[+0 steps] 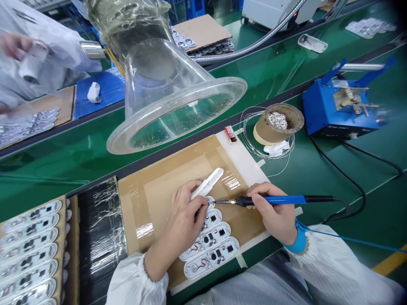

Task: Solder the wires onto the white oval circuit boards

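In my right hand (271, 209) is a soldering iron (280, 200) with a blue handle, held like a pen. Its tip points left and meets the topmost white circuit-board unit (210, 204) beside my left fingertips. My left hand (186, 216) is closed over the left part of that unit, thumb and index finger pinched together; what lies between them is hidden. Against its upper fingers rests a slim white plastic shell (210, 182), tilted up to the right. Below, several similar board units (211, 257) lie in an overlapping row on the cardboard (159, 190).
A clear fume hood (178, 114) hangs over the bench. On the right stand a tub of metal shavings (270, 131), coiled solder wire (246, 140) and a blue iron stand (337, 110). Stacked boards (32, 250) lie left. A co-worker's hand (15, 44) holds a white part.
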Available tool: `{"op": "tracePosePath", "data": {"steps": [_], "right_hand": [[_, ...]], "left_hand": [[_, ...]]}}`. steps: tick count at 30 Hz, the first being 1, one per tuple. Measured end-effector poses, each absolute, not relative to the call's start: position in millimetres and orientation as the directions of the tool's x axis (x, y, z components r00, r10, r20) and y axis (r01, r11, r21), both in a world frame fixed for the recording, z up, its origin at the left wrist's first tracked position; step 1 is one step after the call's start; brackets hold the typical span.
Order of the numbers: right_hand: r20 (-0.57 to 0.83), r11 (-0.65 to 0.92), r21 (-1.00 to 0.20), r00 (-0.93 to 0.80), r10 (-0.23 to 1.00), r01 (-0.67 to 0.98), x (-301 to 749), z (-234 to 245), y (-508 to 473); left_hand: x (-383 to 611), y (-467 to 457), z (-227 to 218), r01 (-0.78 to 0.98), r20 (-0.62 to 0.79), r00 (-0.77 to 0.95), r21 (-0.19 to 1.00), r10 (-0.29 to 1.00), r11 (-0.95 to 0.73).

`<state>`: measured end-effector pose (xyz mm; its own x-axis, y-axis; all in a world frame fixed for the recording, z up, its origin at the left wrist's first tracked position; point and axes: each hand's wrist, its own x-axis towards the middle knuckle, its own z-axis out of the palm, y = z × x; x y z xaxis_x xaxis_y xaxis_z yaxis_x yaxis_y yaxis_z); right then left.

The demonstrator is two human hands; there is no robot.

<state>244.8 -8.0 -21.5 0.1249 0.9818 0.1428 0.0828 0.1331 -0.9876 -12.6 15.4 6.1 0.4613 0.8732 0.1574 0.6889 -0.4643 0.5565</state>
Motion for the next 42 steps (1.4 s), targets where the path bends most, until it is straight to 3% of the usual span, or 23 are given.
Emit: {"op": "tracePosePath", "data": {"steps": [19,29,42], "right_hand": [[0.137,0.127,-0.988,0.123,0.983,0.086,246,-23,-11],[0.053,0.068,-0.996,0.263,0.963,-0.050,245,-26,-11],[0.114,0.106,-0.992,0.133,0.985,0.067,245,-23,-13]], "left_hand": [[-14,22,13,0.661,0.076,0.511,0.602,0.856,-0.448],[-12,21,16,0.689,0.003,0.448,0.635,0.894,-0.348],[-8,24,14,0.712,0.035,0.476,0.572,0.879,-0.408]]}}
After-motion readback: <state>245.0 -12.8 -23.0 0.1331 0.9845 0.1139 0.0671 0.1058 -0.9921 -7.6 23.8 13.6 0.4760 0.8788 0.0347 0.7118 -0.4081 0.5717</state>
